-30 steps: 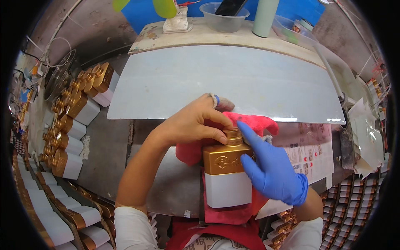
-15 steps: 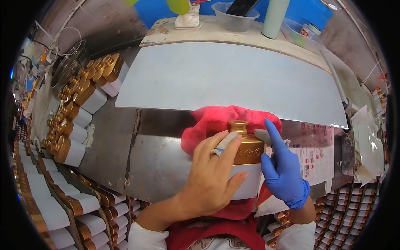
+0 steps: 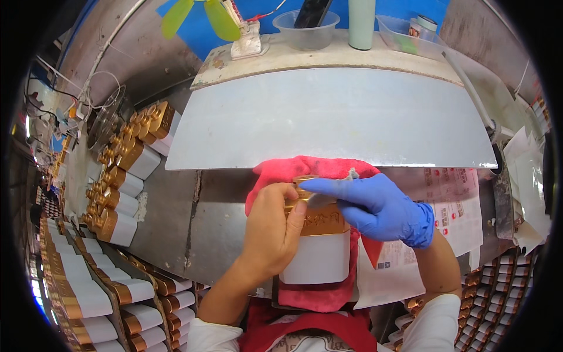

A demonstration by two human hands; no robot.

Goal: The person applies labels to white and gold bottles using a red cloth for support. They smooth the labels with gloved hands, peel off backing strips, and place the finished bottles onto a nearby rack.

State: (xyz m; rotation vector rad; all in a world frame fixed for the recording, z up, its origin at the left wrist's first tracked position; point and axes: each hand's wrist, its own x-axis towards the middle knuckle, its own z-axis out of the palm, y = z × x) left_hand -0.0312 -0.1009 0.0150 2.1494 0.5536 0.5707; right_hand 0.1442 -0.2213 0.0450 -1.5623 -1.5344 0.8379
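Observation:
A squarish bottle with a white body [image 3: 316,258] and a gold shoulder with raised characters rests on a red cloth [image 3: 319,298]. Whether it stands or lies tilted I cannot tell. My left hand [image 3: 268,229], bare, has its fingers curled round the left side of the gold neck [image 3: 304,179], thumb against the shoulder. From the right, my right hand [image 3: 387,208] in a blue glove reaches across, its index finger stretched over the neck. Its fingers hold a small grey cloth [image 3: 321,199] against the gold part. The glove hides part of the neck and cloth.
Similar gold-topped bottles [image 3: 126,193] line the table's left side, and more fill racks lower left [image 3: 88,293] and lower right [image 3: 489,299]. A pale board [image 3: 328,117] spans the table ahead. Printed paper [image 3: 448,220] lies right. Behind stand a bowl [image 3: 306,32], a green cylinder [image 3: 361,26] and a fan [image 3: 249,42].
Both hands have come together at the bottle's neck. My left fingers have curled in from a spread pose, and my right index finger has swung from pointing away to lying across the neck.

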